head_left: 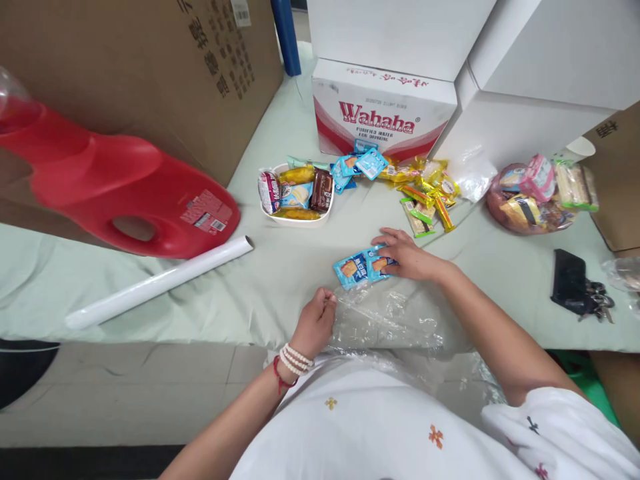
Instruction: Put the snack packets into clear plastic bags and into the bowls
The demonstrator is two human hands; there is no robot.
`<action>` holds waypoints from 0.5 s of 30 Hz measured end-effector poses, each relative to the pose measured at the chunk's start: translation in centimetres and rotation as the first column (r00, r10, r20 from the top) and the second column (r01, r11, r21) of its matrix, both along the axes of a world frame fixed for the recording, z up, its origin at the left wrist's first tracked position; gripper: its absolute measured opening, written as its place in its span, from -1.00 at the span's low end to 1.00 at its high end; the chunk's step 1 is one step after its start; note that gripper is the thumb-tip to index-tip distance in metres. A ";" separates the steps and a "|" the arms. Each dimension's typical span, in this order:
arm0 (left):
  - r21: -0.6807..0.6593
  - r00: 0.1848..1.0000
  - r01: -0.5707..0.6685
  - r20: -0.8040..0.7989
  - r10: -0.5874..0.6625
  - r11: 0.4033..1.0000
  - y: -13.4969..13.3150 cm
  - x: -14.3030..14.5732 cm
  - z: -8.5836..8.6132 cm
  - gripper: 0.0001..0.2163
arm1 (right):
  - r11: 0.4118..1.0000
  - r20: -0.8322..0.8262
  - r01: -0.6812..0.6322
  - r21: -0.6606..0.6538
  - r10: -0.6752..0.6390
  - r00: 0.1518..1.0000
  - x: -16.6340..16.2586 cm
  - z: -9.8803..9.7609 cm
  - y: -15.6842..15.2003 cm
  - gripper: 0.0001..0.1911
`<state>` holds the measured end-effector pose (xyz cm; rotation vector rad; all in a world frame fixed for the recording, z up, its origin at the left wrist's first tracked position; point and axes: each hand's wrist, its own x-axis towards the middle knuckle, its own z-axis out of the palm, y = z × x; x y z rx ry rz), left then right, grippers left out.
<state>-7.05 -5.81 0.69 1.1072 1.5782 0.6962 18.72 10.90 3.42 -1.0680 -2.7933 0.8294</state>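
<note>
Two light-blue snack packets (354,268) lie side by side at the mouth of a clear plastic bag (387,313), near the table's front edge. My right hand (403,255) reaches in from the right, its fingers and thumb gripping the right-hand packet and partly covering it. At the lower left, my left hand (319,320) is closed, pinching the left edge of the bag. Beyond the hands stands a white oval bowl (295,222) filled with wrapped snacks. To its right lies a loose pile of blue packets (371,163) and yellow-wrapped snacks (440,183).
A white tube (160,283) lies at left before a large red jug (135,193). Cardboard (150,87) and a Wahaba-type white-red carton (380,113) stand behind. At right are a wrapped snack bowl (530,223), a black pouch (569,281) and keys (603,307).
</note>
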 end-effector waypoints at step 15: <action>-0.006 0.998 0.069 -0.004 -0.069 0.998 -0.3 -0.7 -0.6 -0.72 | 0.983 0.009 -0.183 -0.012 0.184 0.983 -6.1 2.6 -0.3 -0.80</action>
